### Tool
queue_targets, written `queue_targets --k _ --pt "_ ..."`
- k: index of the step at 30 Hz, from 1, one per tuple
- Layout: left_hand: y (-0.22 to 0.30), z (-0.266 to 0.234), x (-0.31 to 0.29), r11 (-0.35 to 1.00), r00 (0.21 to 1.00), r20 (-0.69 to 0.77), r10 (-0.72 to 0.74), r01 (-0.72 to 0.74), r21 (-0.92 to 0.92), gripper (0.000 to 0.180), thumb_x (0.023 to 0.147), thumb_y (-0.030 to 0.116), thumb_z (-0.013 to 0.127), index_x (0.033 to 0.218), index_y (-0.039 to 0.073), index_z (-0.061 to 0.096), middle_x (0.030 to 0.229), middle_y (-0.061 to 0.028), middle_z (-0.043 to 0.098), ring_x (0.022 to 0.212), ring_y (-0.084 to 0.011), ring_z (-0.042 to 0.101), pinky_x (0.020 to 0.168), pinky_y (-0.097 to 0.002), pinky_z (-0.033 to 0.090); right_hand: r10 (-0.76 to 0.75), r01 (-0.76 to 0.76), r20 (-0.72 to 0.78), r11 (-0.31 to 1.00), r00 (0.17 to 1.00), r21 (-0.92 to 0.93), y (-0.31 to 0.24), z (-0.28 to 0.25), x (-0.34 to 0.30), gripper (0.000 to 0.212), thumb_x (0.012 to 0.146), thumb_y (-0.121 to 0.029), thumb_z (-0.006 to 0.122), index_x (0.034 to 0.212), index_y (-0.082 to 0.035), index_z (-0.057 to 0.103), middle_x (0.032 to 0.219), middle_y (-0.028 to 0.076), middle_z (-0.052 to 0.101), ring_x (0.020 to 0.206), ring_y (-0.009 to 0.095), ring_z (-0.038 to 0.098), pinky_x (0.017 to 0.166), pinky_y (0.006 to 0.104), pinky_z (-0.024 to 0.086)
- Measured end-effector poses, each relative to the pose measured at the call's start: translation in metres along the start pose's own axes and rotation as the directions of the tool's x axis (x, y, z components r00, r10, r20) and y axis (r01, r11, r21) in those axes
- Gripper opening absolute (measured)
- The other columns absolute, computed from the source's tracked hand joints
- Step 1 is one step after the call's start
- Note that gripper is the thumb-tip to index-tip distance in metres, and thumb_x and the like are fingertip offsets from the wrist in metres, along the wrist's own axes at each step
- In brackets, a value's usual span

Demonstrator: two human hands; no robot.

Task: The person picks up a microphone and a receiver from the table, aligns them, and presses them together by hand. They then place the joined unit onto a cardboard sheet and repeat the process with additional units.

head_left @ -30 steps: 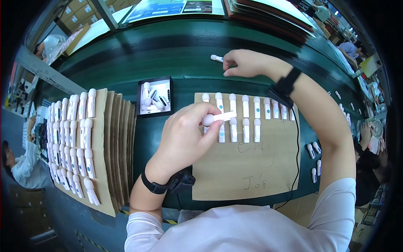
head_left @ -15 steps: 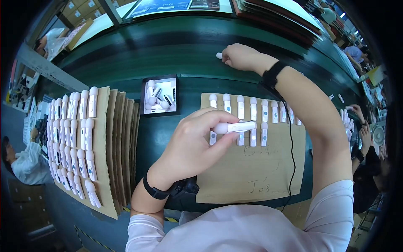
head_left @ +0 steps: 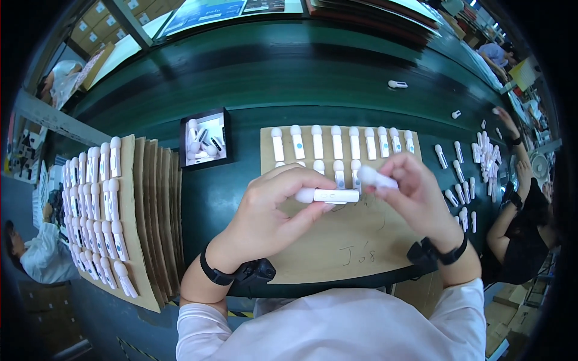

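My left hand is closed on a small white wand-shaped device, held sideways between thumb and fingers; its round pale-pink head rests near the fingertips. Close beside it, my right hand pinches a second white wand-shaped device, tilted, slightly blurred, with its round head toward the left. Both hands are above a brown cardboard sheet. Along the sheet's far part lie rows of similar wands, some with a blue dot on the handle; my hands partly hide the nearer row.
On the left is a stack of cardboard sheets topped with rows of wands. A black-rimmed box holds loose wands and dark parts. One wand lies on the green belt. More wands lie right, near a co-worker's arms.
My right hand has come back from the far green belt with a wand, which is now beside the one in my left hand. The view has shifted to the right.
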State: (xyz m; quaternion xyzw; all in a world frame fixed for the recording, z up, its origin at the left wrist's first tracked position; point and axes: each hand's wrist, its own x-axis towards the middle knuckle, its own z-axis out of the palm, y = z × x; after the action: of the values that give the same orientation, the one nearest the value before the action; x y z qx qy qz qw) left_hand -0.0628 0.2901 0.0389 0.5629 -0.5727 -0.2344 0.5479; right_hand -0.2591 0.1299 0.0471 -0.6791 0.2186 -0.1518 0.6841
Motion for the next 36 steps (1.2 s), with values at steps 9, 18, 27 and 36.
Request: queue_targets --k 9,18,27,36 --pt "-0.001 0.011 -0.001 1.0 0.998 0.053 -0.021 0.021 -0.005 0.024 0.077 -0.001 0.074 0.101 0.0 0.068 0.098 -0.0111 0.068 0.091 -0.0186 0.064 0.083 -0.0292 0.049 -0.228 0.198 -0.201 0.967 0.953 -0.162 0.023 0.011 -0.05 0.022 0.086 0.006 0.064 0.106 0.0 0.057 0.102 0.009 0.06 0.095 0.014 0.061 0.082 0.025 0.048" --pt "-0.004 0.012 -0.001 0.996 0.995 0.044 0.088 -0.086 -0.037 0.026 0.079 -0.004 0.07 0.104 -0.003 0.066 0.102 -0.0135 0.067 0.095 -0.0204 0.064 0.086 -0.0312 0.049 -0.39 0.323 -0.231 0.904 0.891 -0.282 0.021 0.018 -0.048 0.026 0.082 0.006 0.068 0.107 0.002 0.062 0.1 0.011 0.063 0.093 0.019 0.06 0.08 0.0286 0.047" --pt "-0.002 0.013 -0.004 0.997 0.996 0.083 0.024 -0.018 -0.075 0.029 0.079 -0.006 0.07 0.107 -0.004 0.065 0.105 -0.0144 0.068 0.097 -0.0204 0.065 0.086 -0.0312 0.05 -0.474 0.383 -0.167 0.837 0.864 -0.391 0.023 0.018 -0.043 0.028 0.076 0.007 0.071 0.101 0.0 0.06 0.097 0.01 0.059 0.085 0.014 0.056 0.073 0.0235 0.043" --pt "-0.001 0.012 -0.004 0.998 0.994 0.094 0.051 -0.046 -0.046 0.027 0.077 -0.006 0.071 0.104 -0.004 0.067 0.101 -0.0146 0.069 0.094 -0.0214 0.066 0.084 -0.031 0.051 -0.487 0.397 -0.161 0.829 0.858 -0.394 0.022 0.018 -0.041 0.028 0.075 0.008 0.071 0.1 -0.001 0.061 0.093 0.009 0.059 0.082 0.014 0.056 0.071 0.0236 0.043"
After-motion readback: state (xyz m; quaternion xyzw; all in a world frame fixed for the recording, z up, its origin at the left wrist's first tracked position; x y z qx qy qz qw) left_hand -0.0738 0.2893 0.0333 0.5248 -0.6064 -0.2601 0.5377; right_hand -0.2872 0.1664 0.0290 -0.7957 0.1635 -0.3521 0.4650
